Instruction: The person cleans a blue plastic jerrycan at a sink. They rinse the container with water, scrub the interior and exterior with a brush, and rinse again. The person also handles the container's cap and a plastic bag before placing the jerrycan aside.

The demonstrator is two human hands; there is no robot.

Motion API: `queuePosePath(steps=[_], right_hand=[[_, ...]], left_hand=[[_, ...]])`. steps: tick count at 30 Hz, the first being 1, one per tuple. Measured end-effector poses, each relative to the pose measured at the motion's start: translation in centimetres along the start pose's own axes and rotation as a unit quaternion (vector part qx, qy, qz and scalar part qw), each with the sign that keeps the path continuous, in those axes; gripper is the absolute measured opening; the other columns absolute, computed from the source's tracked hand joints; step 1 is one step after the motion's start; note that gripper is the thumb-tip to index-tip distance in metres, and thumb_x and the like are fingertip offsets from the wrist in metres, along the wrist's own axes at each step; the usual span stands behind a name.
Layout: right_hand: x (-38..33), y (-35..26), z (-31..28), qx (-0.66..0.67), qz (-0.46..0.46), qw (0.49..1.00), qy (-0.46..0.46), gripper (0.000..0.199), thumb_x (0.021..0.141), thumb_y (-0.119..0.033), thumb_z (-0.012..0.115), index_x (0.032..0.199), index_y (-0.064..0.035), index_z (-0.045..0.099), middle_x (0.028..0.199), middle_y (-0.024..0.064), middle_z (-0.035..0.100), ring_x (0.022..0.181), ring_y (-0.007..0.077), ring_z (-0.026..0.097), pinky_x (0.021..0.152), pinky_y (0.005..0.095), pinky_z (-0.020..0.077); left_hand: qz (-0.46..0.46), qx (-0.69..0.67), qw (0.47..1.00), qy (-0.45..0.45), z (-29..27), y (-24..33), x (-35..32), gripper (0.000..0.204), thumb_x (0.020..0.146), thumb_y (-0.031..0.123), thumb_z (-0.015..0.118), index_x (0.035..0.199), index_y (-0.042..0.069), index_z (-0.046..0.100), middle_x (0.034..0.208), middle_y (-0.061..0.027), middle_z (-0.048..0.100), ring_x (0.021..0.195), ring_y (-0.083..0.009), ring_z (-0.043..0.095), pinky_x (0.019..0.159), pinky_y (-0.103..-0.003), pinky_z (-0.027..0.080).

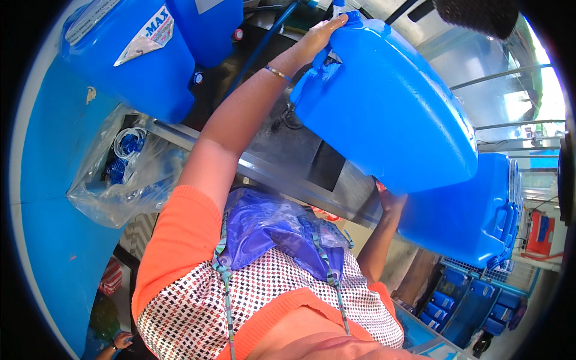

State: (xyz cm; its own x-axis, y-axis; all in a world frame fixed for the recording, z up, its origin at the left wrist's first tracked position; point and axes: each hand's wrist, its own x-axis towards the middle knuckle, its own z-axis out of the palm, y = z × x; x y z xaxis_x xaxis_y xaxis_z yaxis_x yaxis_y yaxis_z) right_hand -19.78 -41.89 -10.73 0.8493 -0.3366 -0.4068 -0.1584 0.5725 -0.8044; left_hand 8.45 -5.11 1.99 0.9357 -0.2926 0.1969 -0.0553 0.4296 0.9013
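Note:
A large blue plastic water jug point(384, 108) is lifted and tilted on its side in front of me, above a steel counter. My left hand point(321, 37) grips it at the neck end, fingers reaching toward the blue cap point(354, 19). Beneath its other end, my right hand point(393, 203) supports the underside; the jug hides most of those fingers. A white and blue fitting point(339, 7) shows just past my left fingertips. Whether it is joined to the jug, I cannot tell.
Two more blue jugs point(138, 66) with small taps stand at the left. Beside them lies a clear plastic bag point(114, 192) with blue parts. Another blue jug point(456, 210) stands to the right. Blue containers point(441, 306) fill racks lower right. Another person's hand point(123, 341) appears lower left.

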Motion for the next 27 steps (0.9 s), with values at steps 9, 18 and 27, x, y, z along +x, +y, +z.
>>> queuePosePath(steps=[9, 18, 27], right_hand=[[-1.1, -0.6, -0.8, 0.034, 0.025, 0.997, -0.059, 0.059, 0.097, -0.053, 0.037, 0.128, -0.0055, 0.053, 0.116, 0.0161, 0.064, 0.092, 0.0336, 0.066, 0.071, 0.0443, 0.0569], [0.0, -0.9, 0.4, 0.024, 0.050, 0.997, -0.056, 0.058, 0.097, -0.052, 0.038, 0.131, -0.0065, 0.051, 0.119, 0.0159, 0.063, 0.093, 0.0345, 0.066, 0.069, 0.0448, 0.0569], [-0.9, -1.5, 0.9, 0.000, 0.052, 0.997, -0.049, 0.056, 0.098, -0.050, 0.037, 0.130, -0.0055, 0.051, 0.117, 0.0167, 0.064, 0.091, 0.0344, 0.067, 0.068, 0.0448, 0.0586]], left_hand=[[-0.134, 0.099, 0.983, 0.077, -1.3, -4.1, 0.7, 0.046, 0.103, 0.046, 0.036, 0.102, 0.009, 0.063, 0.079, -0.0080, 0.062, 0.069, -0.0194, 0.058, 0.062, -0.034, 0.049], [-0.023, 0.027, 0.998, -0.042, -2.1, 0.9, -1.9, 0.043, 0.102, 0.047, 0.038, 0.098, 0.009, 0.059, 0.076, -0.0092, 0.063, 0.059, -0.0149, 0.057, 0.055, -0.028, 0.049], [-0.105, -0.003, 0.994, 0.013, -1.4, 0.6, -1.5, 0.038, 0.101, 0.042, 0.041, 0.093, 0.010, 0.059, 0.073, -0.0089, 0.061, 0.057, -0.0173, 0.055, 0.053, -0.033, 0.047]])
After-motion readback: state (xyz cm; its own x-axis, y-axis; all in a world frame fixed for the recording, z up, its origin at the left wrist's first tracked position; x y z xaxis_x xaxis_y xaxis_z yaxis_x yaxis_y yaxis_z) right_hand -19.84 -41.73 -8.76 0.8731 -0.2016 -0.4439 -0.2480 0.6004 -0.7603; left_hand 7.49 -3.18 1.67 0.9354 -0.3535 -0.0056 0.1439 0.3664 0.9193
